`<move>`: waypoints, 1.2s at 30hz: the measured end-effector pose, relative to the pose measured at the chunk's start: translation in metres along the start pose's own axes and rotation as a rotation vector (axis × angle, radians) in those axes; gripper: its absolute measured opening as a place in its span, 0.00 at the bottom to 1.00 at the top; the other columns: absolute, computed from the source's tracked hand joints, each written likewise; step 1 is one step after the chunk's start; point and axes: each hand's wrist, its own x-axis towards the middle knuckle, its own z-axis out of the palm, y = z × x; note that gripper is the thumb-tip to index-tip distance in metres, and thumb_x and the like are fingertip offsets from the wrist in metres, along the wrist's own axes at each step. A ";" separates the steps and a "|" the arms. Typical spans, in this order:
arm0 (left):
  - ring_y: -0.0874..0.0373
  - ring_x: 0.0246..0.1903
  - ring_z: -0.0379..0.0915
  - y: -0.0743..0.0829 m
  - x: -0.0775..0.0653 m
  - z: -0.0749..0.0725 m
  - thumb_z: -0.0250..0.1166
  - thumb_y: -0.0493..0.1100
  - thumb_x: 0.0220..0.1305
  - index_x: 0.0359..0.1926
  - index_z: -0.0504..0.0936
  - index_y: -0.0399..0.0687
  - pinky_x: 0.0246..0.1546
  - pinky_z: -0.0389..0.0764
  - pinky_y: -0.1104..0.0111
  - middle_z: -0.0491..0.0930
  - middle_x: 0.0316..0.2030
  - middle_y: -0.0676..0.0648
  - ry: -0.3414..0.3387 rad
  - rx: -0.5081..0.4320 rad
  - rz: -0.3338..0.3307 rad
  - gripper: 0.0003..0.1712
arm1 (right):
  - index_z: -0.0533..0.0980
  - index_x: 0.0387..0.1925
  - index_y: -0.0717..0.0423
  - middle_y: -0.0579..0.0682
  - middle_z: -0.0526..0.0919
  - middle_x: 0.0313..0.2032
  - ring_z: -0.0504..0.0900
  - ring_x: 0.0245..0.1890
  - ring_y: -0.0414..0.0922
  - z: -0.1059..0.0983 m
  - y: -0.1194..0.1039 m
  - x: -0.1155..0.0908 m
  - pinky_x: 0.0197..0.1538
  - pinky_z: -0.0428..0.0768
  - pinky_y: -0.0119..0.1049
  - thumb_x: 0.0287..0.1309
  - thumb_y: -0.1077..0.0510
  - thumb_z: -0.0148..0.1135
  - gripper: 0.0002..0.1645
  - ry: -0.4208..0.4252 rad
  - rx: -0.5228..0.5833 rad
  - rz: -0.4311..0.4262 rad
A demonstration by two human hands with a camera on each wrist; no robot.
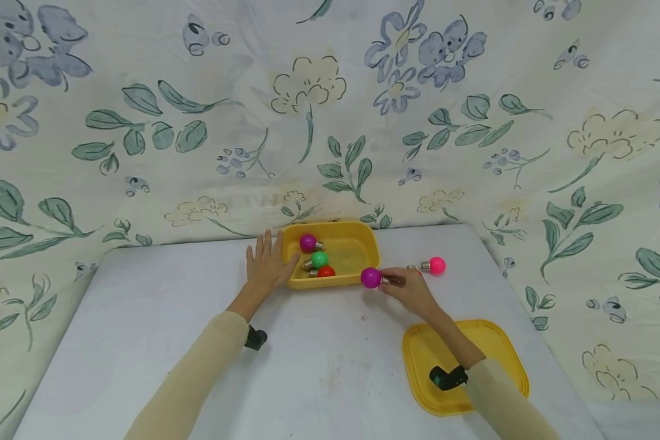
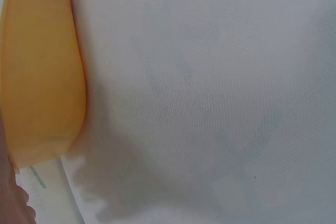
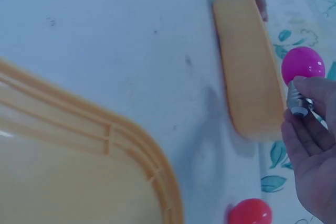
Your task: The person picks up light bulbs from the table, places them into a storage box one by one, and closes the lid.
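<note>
My right hand (image 1: 409, 290) pinches a purple light bulb (image 1: 371, 278) by its metal base, at the front right corner of a yellow bin (image 1: 354, 252). The right wrist view shows the bulb's round purple end (image 3: 303, 64) pointing away from the palm. With fingers straight and spread, my left hand (image 1: 266, 266) rests at the bin's left rim. Inside the bin's left part lie another purple bulb (image 1: 308, 242), a green bulb (image 1: 319, 260) and a red bulb (image 1: 326, 271). In the left wrist view, the bin's wall (image 2: 44, 72) hides most of the left hand.
A pink bulb (image 1: 437, 265) lies on the white table (image 1: 308, 354) right of my right hand; another bulb there is mostly hidden by that hand. The yellow lid-like tray (image 1: 506, 345) sits under my right forearm. A floral cloth (image 1: 319, 153) hangs behind the table.
</note>
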 end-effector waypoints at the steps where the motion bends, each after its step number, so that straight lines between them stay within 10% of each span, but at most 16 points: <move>1: 0.35 0.75 0.31 0.000 0.000 0.000 0.44 0.65 0.73 0.79 0.44 0.40 0.71 0.35 0.39 0.37 0.76 0.31 0.002 -0.001 0.001 0.47 | 0.80 0.54 0.67 0.59 0.84 0.50 0.84 0.50 0.54 0.000 -0.003 0.002 0.51 0.82 0.37 0.59 0.66 0.69 0.20 0.002 -0.002 -0.006; 36: 0.35 0.75 0.35 -0.003 0.001 0.004 0.43 0.64 0.73 0.78 0.47 0.38 0.71 0.36 0.41 0.40 0.76 0.30 0.033 -0.035 0.009 0.46 | 0.82 0.53 0.60 0.51 0.85 0.43 0.79 0.43 0.48 0.028 -0.025 0.094 0.49 0.82 0.35 0.64 0.60 0.67 0.16 -0.225 -0.251 0.153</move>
